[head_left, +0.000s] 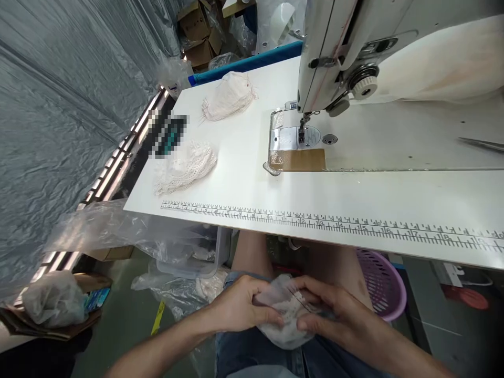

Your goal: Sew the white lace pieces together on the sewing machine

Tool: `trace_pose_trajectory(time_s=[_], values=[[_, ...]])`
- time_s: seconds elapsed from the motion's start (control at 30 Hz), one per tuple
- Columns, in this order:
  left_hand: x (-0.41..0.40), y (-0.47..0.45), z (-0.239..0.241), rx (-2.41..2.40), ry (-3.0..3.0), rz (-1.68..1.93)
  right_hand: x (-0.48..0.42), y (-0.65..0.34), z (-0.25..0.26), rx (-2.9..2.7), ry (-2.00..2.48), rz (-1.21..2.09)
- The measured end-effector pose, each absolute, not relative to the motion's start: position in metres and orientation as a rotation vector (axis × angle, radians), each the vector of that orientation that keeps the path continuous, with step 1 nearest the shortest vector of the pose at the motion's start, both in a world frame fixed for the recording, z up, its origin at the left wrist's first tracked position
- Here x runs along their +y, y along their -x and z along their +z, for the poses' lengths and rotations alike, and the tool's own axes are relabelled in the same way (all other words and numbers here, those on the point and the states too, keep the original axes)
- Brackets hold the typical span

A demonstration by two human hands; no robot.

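Observation:
Over my lap, a clear plastic bag [289,336] with white lacy fabric inside is held between both hands. My left hand [246,307] grips its left side, thumb in front and fingers behind. From the right, my right hand [334,315] pinches the same bag, its thumb pressed on the front. On the white sewing table [244,184] lie two white fabric pieces: a lacy piece [189,167] near the front left and a gathered piece [230,97] farther back.
A sewing machine [326,68] stands on the table, its needle over a metal plate. Metal tweezers [482,144] lie at the right. Below are a clear plastic bin [222,252] and a purple basket [384,286]. Cardboard boxes [199,37] sit behind the table.

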State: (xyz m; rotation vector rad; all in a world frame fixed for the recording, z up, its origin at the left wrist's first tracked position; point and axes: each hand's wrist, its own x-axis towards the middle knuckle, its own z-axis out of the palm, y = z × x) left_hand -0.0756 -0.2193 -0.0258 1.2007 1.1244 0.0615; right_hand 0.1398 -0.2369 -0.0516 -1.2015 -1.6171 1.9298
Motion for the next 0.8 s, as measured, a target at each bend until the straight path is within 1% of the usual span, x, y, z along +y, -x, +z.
trace_pose_trajectory(time_s=[0.13, 0.3, 0.57, 0.8], values=[[-0.217, 0.079, -0.023, 1.155, -1.216, 0.040, -0.237, -0.133, -0.052, -1.616, 1.249, 1.851], [-0.220, 0.082, -0.025, 1.177, -1.191, 0.007, -0.236, -0.124, -0.055, -1.659, 1.202, 1.805], [-0.219, 0.074, -0.022, 1.229, -1.247, 0.101, -0.230, -0.128, -0.051, -1.561, 1.138, 1.892], [-0.218, 0.071, -0.024, 1.235, -1.249, 0.037, -0.231, -0.134, -0.047, -1.535, 1.073, 1.948]])
